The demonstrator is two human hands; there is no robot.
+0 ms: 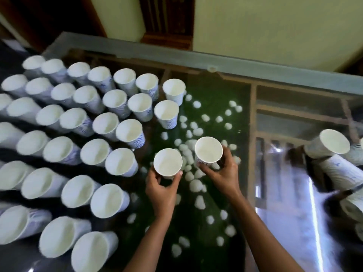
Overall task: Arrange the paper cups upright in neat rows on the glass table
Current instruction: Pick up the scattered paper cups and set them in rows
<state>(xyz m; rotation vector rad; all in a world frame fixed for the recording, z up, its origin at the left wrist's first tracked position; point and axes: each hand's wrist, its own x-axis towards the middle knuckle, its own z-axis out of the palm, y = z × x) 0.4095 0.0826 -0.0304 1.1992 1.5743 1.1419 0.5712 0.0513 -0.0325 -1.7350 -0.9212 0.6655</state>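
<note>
Grips one paper cup (168, 163) upright, mouth up, in the left hand (161, 191), fingers (177, 176) curled round its lower wall, just beside the right-hand end of the rows of cups (73, 119). Grips a second paper cup (208, 150) the same way in the right hand (224, 173), fingers (225, 154) wrapped round its side, near the first yet apart from it, a little farther from the near edge. Cannot tell whether either base touches the glass. Across the left half of the bench (275, 76), upright white cups with blue print on the walls, in slanting lines from the far left corner toward the near edge, close together. At the right edge, stacked cups (332, 148) lying on their sides, the top one's mouth open toward the middle. Under the glass, a green bed strewn with white lumps (198, 132), and wooden framing (253, 134) to the right of it. Beyond the far edge, a pale yellow wall (275, 26).
</note>
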